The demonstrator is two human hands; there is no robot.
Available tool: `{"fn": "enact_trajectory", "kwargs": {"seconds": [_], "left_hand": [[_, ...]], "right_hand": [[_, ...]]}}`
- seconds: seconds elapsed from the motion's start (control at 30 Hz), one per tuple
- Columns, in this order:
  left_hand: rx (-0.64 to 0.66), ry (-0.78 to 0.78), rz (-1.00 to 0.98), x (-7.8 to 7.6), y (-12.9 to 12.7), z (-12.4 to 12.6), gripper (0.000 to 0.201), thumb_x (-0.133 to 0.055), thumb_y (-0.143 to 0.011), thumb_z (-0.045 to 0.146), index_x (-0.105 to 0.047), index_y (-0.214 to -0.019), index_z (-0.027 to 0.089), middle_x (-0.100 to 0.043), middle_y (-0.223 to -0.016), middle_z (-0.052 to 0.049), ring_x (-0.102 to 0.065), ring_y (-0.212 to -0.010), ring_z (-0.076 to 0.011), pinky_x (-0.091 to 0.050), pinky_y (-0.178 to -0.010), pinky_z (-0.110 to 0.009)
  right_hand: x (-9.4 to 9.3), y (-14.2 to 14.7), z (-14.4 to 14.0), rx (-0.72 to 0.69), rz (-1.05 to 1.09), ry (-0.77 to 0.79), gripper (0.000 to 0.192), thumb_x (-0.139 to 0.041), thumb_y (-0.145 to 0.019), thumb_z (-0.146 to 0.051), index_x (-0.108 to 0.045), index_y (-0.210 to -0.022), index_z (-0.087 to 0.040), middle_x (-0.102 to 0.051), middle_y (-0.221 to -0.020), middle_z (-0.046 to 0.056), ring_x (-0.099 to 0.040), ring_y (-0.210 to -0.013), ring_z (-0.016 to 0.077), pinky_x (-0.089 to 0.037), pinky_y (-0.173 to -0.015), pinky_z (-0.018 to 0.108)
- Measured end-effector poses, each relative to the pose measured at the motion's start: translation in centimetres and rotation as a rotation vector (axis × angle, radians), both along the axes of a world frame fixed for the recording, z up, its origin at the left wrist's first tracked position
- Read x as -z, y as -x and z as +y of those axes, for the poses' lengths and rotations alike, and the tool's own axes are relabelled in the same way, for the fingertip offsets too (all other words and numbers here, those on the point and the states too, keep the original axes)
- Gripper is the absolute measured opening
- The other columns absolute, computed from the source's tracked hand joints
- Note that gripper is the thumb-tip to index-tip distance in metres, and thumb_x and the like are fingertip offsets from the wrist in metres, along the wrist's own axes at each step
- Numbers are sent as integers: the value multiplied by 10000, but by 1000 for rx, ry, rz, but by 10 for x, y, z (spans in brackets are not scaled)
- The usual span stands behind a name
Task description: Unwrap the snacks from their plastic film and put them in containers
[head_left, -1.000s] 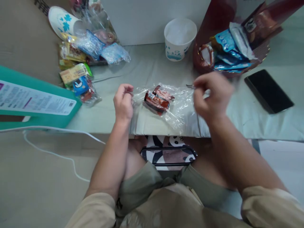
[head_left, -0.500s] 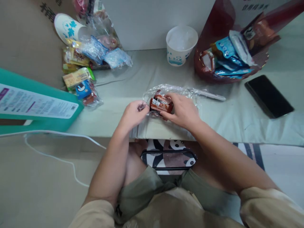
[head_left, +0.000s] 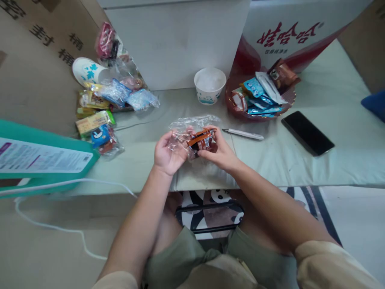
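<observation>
Snack pack [head_left: 202, 141], red-orange, sits inside a clear bag [head_left: 188, 128], held up just above the near table edge between both hands, centre of view. Far left: teal box [head_left: 45, 158] with white label, lying over the table's left end; white cable [head_left: 60, 185] runs below it. Behind it, a pile of wrapped snacks [head_left: 102, 108] and a white slipper [head_left: 87, 71] with blue print against cardboard. Left hand [head_left: 168, 154], palm up, fingers curled round the bag's left side, gripping the plastic. Right hand [head_left: 221, 150] closes thumb and fingers on the snack pack through the bag, touching left hand's fingertips or nearly so; cannot tell which. Paper cup [head_left: 209, 85] stands behind the bag, near white wall panel. White pen [head_left: 243, 134] lies on table [head_left: 300, 164] just right of the hands. Red bowl [head_left: 231, 108] behind pen, full of blue and brown packets. Black phone [head_left: 307, 133] flat on table, right of bowl, well apart from hands. Panda-print stool [head_left: 210, 208] shows between knees under the table.
</observation>
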State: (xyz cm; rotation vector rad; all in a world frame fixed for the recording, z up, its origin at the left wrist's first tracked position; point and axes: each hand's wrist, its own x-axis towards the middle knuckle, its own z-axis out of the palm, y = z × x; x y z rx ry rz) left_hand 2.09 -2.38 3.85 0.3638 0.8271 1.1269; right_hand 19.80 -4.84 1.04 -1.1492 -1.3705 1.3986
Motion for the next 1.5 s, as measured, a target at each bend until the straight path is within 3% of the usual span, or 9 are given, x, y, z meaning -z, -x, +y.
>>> {"fn": "enact_trajectory", "kwargs": {"seconds": [0.2, 0.37, 0.63, 0.77, 0.93, 1.03, 1.2, 1.37, 1.5], "left_hand": [[-2, -111, 2, 4, -12, -4, 266, -550, -916, 343, -426, -712, 225, -755, -1214, -36, -697, -1219, -213, -602, -876, -335], [-91, -217, 71, 12, -1, 8, 267, -552, -905, 345, -431, -703, 221, -744, -1243, -10, -675, -1241, -198, -586, -832, -304], [-349, 92, -95, 4, 13, 26, 174, -534, -830, 207, -464, -671, 214, -763, -829, -3, -747, -773, -132, -579, -658, -238], [-340, 135, -166, -3, 11, 24, 213, -497, -869, 216, -480, -657, 212, -767, -810, -15, -744, -743, -141, -580, -642, -250], [-288, 76, -147, 2, 14, 24, 187, -579, -818, 238, -486, -658, 215, -770, -835, -9, -750, -787, -145, -590, -700, -254], [-276, 56, -146, 5, 15, 26, 174, -604, -781, 244, -490, -653, 214, -774, -843, -10, -763, -846, -164, -604, -747, -285], [-225, 36, -156, 6, 14, 28, 167, -597, -768, 258, -498, -640, 217, -771, -844, -17, -764, -923, -188, -610, -821, -333], [-194, 54, -156, 5, 9, 24, 184, -573, -796, 261, -488, -640, 214, -759, -851, -15, -758, -918, -184, -611, -811, -336], [-243, 106, -77, 8, 6, 18, 176, -556, -809, 255, -472, -659, 220, -743, -839, -6, -748, -876, -179, -606, -774, -322]], "right_hand": [[11, 9, -6, 27, 299, 34, 875, -796, -711, -455, -281, -1414, -378, -581, -1441, 71, -676, -1239, 265, -584, -1051, 487], [17, 8, -4, 98, 379, 11, 748, -788, -737, -572, -287, -1258, -380, -665, -1279, 33, -738, -1061, 239, -595, -991, 485], [-29, -42, -9, 243, -174, -323, 539, -742, -839, -425, -404, -1237, -297, -700, -1148, 59, -733, -1010, 237, -575, -944, 451], [-72, -93, 41, 452, -627, -677, 511, -755, -787, -319, -540, -1248, -269, -669, -1267, 109, -663, -1142, 279, -530, -993, 484], [-102, -148, 157, 328, -1251, -566, 597, -857, -709, -313, -670, -1275, -274, -661, -1259, 126, -646, -1153, 336, -492, -963, 518], [-104, -157, 191, 152, -1328, -405, 345, -851, -697, -450, -753, -950, -238, -725, -1069, 129, -623, -1216, 340, -448, -1013, 542], [-99, -132, 125, 184, -1188, -660, 653, -718, -701, -213, -644, -1341, -319, -560, -1541, 125, -416, -1483, 466, -274, -1159, 746], [-52, -78, 20, 368, -847, -704, 461, -571, -814, -202, -617, -1272, -239, -698, -1272, 154, -652, -1229, 339, -485, -1085, 583], [-4, -33, -28, 113, -708, -634, 521, -639, -859, -402, -575, -1354, -251, -633, -1400, 167, -599, -1325, 349, -481, -1117, 589]]}}
